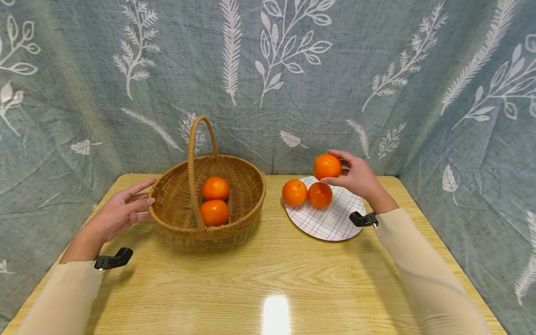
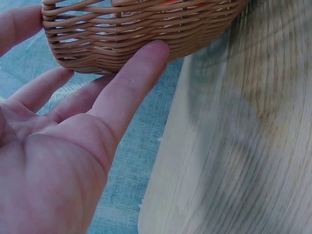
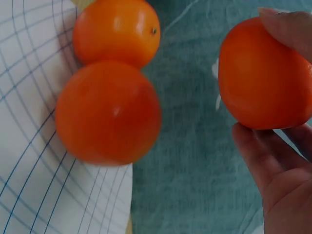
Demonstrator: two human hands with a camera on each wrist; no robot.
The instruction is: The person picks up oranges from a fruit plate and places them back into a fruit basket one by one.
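Note:
Above the plate (image 1: 335, 223) at the right, my right hand (image 1: 358, 177) grips an orange (image 1: 327, 166) between thumb and fingers. In the right wrist view, the held orange (image 3: 263, 75) hangs apart from two other oranges. Those two, one orange (image 1: 295, 192) and a second orange (image 1: 320, 195), touch each other at the plate's left part. My left hand (image 1: 119, 214) rests its fairly straight fingers and thumb against the outer left side of a wicker basket (image 1: 247, 211). Inside the basket, an orange (image 1: 215, 188) lies behind another orange (image 1: 214, 213).
Both stand on a pale wooden table (image 1: 234, 279). The basket's tall arched handle (image 1: 191, 158) rises over its middle. Grey-blue cloth (image 1: 251, 130) with white leaf prints hangs behind the table and along both sides.

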